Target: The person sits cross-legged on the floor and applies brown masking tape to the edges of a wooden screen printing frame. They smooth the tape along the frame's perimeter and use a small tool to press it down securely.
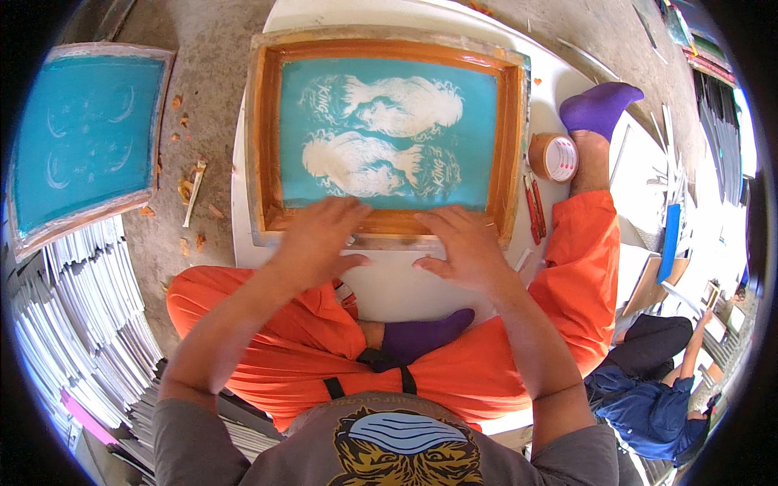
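Observation:
A screen-printing frame (pixel 512 105) lies on the white board (pixel 389 279) in front of me. Brown tape lines its inner edges, and its teal mesh (pixel 385 69) carries two pale, mirrored figures with lettering. My left hand (pixel 320 239) rests on the near rail of the frame, left of the middle, fingers stretched and thumb apart. On the same rail, right of the middle, lies my right hand (pixel 462 243), its fingers also spread over the edge. Neither hand holds anything that I can see. The palms hide parts of the near rail.
A brown tape roll (pixel 553 156) and red-handled cutters (pixel 535 208) lie right of the frame, near my purple-socked foot (pixel 598 107). Another teal screen (pixel 85 138) leans at the left above stacked white sheets (pixel 89 300). A person in dark blue (pixel 648 413) sits at the lower right.

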A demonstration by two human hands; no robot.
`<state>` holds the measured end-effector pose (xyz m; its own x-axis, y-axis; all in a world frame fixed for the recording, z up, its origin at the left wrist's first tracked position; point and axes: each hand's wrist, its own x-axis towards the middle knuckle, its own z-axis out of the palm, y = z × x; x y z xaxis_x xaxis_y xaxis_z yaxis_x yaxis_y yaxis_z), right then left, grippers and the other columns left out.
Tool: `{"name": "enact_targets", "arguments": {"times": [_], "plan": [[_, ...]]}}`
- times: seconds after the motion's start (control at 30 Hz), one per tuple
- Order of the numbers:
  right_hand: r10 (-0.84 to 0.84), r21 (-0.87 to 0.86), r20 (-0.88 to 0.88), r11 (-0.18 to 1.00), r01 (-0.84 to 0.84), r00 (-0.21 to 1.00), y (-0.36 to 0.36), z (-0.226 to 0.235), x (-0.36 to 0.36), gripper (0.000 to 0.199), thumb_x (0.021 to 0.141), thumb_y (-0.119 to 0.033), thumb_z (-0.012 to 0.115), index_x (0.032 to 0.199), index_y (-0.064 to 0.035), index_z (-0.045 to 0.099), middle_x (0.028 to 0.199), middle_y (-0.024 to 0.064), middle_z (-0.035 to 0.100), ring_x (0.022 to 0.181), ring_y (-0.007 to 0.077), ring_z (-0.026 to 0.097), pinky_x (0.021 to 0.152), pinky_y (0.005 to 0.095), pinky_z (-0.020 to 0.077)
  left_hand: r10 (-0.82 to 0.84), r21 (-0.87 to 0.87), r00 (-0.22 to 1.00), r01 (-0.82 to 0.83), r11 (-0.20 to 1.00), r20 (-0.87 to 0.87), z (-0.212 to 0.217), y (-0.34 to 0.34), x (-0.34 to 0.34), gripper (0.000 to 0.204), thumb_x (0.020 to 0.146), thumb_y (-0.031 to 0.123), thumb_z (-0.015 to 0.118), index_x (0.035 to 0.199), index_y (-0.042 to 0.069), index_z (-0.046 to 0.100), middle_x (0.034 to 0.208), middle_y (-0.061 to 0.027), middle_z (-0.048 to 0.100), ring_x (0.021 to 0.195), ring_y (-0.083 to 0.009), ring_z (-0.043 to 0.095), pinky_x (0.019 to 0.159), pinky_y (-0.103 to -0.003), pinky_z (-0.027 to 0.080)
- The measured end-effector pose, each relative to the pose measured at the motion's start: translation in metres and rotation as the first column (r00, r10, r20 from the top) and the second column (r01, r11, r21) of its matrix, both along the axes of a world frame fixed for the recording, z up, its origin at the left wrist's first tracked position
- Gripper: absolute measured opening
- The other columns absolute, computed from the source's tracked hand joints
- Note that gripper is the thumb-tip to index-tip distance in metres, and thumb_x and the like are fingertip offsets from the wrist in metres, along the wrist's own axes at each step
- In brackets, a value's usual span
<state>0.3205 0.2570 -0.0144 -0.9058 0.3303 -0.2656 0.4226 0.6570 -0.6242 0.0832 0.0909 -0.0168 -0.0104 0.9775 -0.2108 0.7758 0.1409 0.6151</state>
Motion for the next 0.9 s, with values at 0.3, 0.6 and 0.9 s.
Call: {"name": "enact_targets", "arguments": {"times": [0.3, 0.6, 0.9], "plan": [[0.024, 0.085, 0.019, 0.996, -0.025, 1.0, -0.019, -0.01, -0.006, 0.06, 0.072, -0.026, 0.087, 0.126, -0.0062, 0.067, 0.112, 0.0089, 0.061, 0.107, 0.0315, 0.058, 0.089, 0.0438, 0.05, -0.024, 0.055, 0.992, 0.031, 0.998, -0.123, -0.022, 0.019, 0.052, 0.054, 0.073, 0.026, 0.086, 0.118, 0.001, 0.068, 0.113, -0.011, 0.061, 0.112, -0.0295, 0.058, 0.098, -0.042, 0.049], [0.016, 0.056, 0.078, 0.998, -0.02, 0.997, -0.018, -0.017, -0.004, 0.054, 0.076, -0.023, 0.085, 0.125, -0.0057, 0.069, 0.112, 0.0071, 0.062, 0.108, 0.0291, 0.058, 0.091, 0.0426, 0.0499, -0.038, 0.01, 0.994, 0.04, 0.999, -0.102, -0.032, 0.013, 0.055, 0.048, 0.078, 0.025, 0.083, 0.117, 0.001, 0.068, 0.112, -0.011, 0.061, 0.113, -0.0315, 0.059, 0.096, -0.043, 0.052], [0.011, 0.104, 0.038, 0.994, -0.015, 0.999, -0.02, -0.021, 0.002, 0.055, 0.076, -0.022, 0.085, 0.126, -0.0061, 0.069, 0.113, 0.0073, 0.063, 0.109, 0.0286, 0.058, 0.093, 0.0419, 0.0498, -0.002, 0.099, 0.988, 0.018, 0.995, -0.154, -0.031, 0.01, 0.059, 0.044, 0.077, 0.024, 0.083, 0.111, 0.001, 0.068, 0.109, -0.0112, 0.064, 0.113, -0.0303, 0.06, 0.095, -0.04, 0.053]]}}
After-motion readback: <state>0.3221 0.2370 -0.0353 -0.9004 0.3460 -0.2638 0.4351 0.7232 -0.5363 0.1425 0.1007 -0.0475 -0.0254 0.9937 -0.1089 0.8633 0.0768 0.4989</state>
